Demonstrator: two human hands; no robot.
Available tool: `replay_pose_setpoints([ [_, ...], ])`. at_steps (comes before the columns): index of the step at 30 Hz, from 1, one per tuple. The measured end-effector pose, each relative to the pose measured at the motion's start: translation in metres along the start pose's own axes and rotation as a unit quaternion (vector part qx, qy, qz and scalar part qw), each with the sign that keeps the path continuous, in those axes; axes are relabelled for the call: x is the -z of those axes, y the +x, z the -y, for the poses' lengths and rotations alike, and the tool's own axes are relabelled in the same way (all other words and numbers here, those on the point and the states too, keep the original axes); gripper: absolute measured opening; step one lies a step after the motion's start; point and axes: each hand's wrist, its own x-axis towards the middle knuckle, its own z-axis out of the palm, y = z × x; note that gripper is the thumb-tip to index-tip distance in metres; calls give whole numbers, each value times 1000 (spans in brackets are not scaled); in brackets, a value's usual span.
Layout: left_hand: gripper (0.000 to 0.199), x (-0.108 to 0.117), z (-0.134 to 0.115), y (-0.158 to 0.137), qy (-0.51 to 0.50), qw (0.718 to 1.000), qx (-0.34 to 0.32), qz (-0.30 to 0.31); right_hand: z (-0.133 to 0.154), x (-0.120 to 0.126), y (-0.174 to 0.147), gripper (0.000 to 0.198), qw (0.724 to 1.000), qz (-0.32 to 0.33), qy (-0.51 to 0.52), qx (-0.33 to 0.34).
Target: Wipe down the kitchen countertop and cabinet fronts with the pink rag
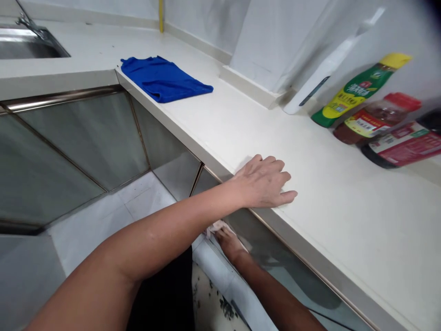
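My left hand (264,183) rests on the white countertop (344,220) near its front edge, fingers apart and slightly bent, with nothing in it. Below the edge, partly behind my left forearm, my right hand (230,243) presses a crumpled whitish cloth (219,226) near the glossy cabinet door (292,271). Whether the cloth is fabric or paper I cannot tell, and the fingertips are partly hidden by it. Farther along the counter lies a folded blue cloth (165,80), apart from both hands.
A green bottle with a yellow cap (361,89), a red-lidded jar (377,119) and a dark-lidded jar (408,142) stand by the wall, beside a white upright device (317,82). A sink (31,48) sits at far left. Tiled floor (113,216) lies below.
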Motion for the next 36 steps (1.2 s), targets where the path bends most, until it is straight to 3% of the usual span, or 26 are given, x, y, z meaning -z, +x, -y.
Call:
replay_pose_setpoints([
  [2, 37, 1, -1, 0, -3, 1000, 5, 2, -17, 22, -45, 18, 998, 47, 0, 32],
  [8, 37, -1, -4, -1, -1, 1000, 12, -10, -51, 135, -197, 39, 995, 83, -62, 6],
  [10, 39, -3, -5, 0, 7, 1000, 10, -12, -55, 159, -227, 41, 990, 90, -107, -33],
  [12, 39, -3, -6, 0, 16, 1000, 6, -10, -54, 170, -236, 42, 978, 91, -172, -69],
  [14, 39, -2, -6, 1, 21, 1000, 7, -8, -46, 167, -219, 45, 965, 83, -235, -81],
  [17, 39, -2, -7, 1, 22, 1000, 15, -9, -26, 146, -153, 51, 961, 70, -264, -50],
  [21, 37, -3, -6, 1, 16, 999, 22, -16, -5, 93, -47, 53, 985, 57, -157, 34],
  [24, 35, -4, -5, 0, 9, 999, 24, -21, -6, 51, -4, 52, 989, 89, -93, 78],
  [26, 34, -4, -4, 0, 8, 999, 26, -21, -14, 34, -4, 53, 987, 108, -84, 83],
  [29, 34, -3, -2, 0, 4, 1000, 24, -18, -32, 31, -40, 55, 984, 141, -79, 71],
  [36, 34, -6, 0, 2, -5, 999, 24, -29, -54, 86, -169, 41, 970, 213, -105, -45],
])
